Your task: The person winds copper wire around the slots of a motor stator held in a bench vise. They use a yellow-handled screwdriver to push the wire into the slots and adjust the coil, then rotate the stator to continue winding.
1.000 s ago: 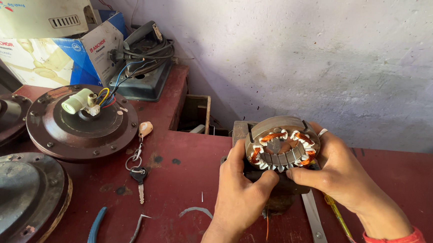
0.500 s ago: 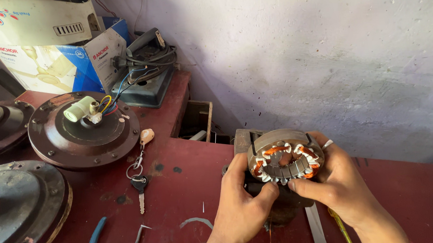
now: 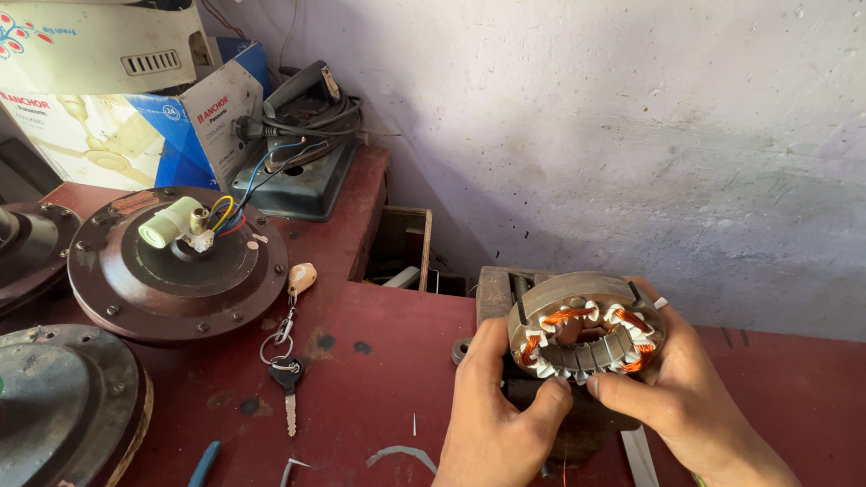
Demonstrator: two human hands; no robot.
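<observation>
1 head cam, close, angled down-fwd over red workbench (image 3: 381, 377) toward grey wall (image 3: 645, 110), hands lower right.

A repair workshop: dismantled fan motor housings (image 3: 176, 264) and pliers (image 3: 197, 484) crowd a worn red bench (image 3: 382, 387).

Round grey stator (image 3: 584, 340) with orange copper windings, tilted, above red bench
</observation>
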